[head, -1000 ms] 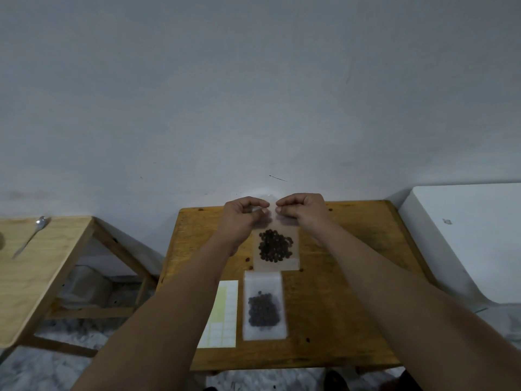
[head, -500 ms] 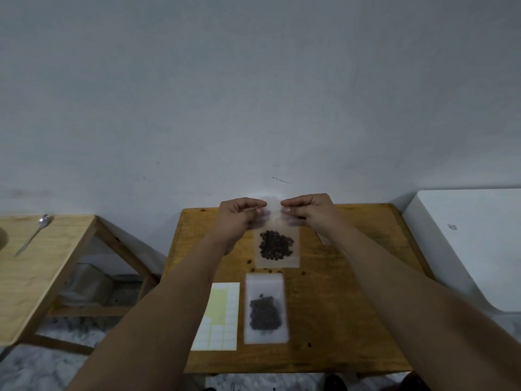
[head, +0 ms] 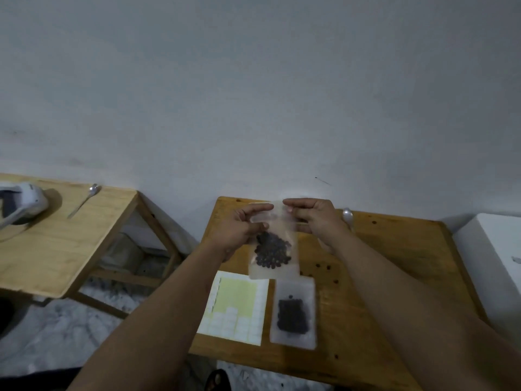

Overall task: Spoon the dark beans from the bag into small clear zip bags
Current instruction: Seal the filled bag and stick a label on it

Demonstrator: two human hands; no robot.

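Nearest me, one filled zip bag (head: 293, 314) lies flat on the table (head: 394, 263) beside a label sheet (head: 234, 303). Just beyond, I see left hand (head: 239, 230) and right hand (head: 315, 218) both pinching the top edge of a second bean-filled bag (head: 273, 252).

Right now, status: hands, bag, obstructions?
Left hand and right hand pinch the zip bag at its top. Beans in its lower half. Second filled bag and loose beans on the table.
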